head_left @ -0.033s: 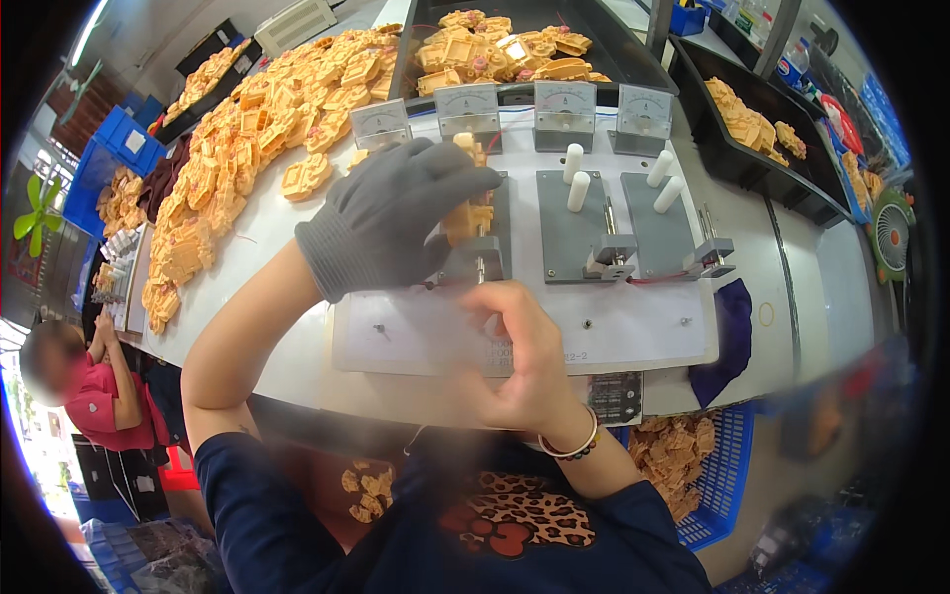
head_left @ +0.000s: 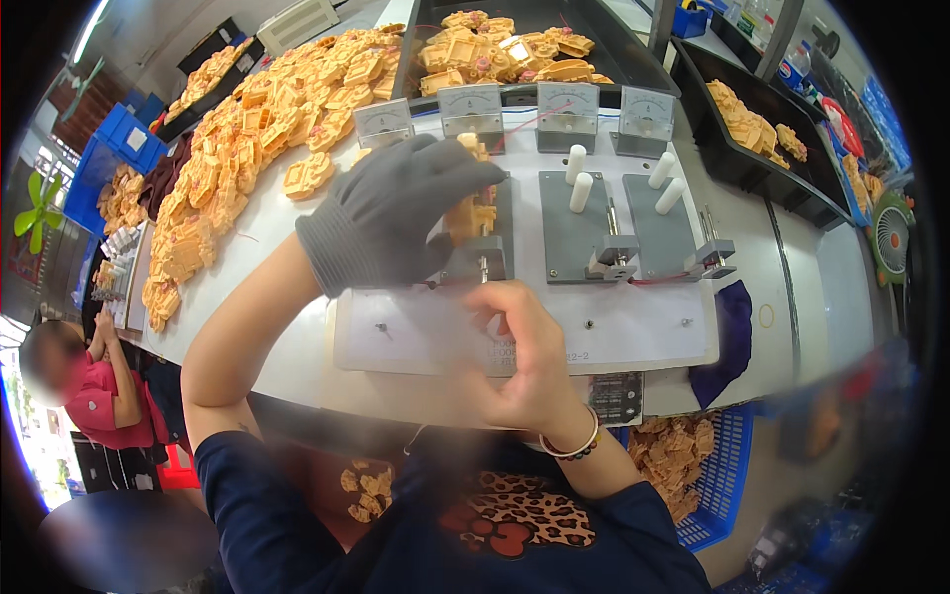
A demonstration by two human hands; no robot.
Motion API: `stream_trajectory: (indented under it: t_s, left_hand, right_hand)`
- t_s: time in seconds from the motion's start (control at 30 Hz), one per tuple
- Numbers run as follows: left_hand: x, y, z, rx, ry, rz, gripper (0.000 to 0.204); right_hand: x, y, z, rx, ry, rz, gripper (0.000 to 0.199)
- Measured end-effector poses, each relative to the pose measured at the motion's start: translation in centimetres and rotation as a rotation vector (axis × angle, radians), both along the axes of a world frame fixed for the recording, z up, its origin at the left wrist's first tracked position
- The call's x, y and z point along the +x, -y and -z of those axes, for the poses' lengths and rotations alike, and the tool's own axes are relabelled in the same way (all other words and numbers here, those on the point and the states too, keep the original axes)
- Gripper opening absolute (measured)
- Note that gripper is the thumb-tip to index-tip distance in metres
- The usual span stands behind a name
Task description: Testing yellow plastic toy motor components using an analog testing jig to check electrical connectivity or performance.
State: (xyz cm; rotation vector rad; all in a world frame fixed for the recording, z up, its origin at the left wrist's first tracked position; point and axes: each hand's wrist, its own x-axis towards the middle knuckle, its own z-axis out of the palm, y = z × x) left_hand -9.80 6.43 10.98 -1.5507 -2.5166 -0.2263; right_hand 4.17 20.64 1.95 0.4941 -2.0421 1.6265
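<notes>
My left hand [head_left: 391,213], in a grey knitted glove, reaches over the test fixture from the left. Its thumb and fingers close around a yellow-orange moulded plastic part [head_left: 473,220] that sits on a grey fixture plate [head_left: 502,252]; the glove hides much of both. Just in front of that plate is my bare right hand [head_left: 529,346], with a gap between its curved index finger and thumb. Its index fingertip is close to a small metal clamp pin [head_left: 484,267]; contact cannot be made out. Part of this hand is blurred.
Two more fixture plates with white pegs [head_left: 581,193] stand to the right, behind them dial meters [head_left: 567,114]. A heap of similar parts [head_left: 237,148] covers the table's left. Black trays [head_left: 623,59] hold more parts. A blue basket [head_left: 727,475] is below; a person [head_left: 109,391] sits left.
Both hands keep their places. A blurred rounded shape has come in at the lower left. The view has shifted very slightly.
</notes>
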Motion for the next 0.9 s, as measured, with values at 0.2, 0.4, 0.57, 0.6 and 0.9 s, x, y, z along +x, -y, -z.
stream_trajectory:
  t_s: [0.2, 0.4, 0.57, 0.6, 0.9]
  left_hand:
    - [-7.0, 5.6, 0.7, 0.496, 0.356, -0.047, 0.039]
    - [-15.6, 19.2, 10.6, 0.293, -0.021, -0.675, 0.058]
    - [-13.0, 18.9, 12.8, 0.102, -0.024, -0.752, 0.06]
    - [-12.5, 18.9, 13.2, 0.124, -0.031, -0.746, 0.06]
    - [-6.3, 16.8, 10.3, -0.022, 0.181, -0.959, 0.049]
  right_hand:
    - [3.8, -1.3, 1.3, -0.033, 0.07, 0.031, 0.074]
    - [7.0, -5.6, 2.3, -0.233, 0.102, 0.216, 0.077]
    - [5.9, -7.1, 0.5, -0.234, 0.074, 0.306, 0.068]
    - [5.2, -7.1, 0.1, -0.219, 0.057, 0.31, 0.068]
    - [1.3, -7.4, -0.3, 0.247, 0.012, 0.496, 0.049]
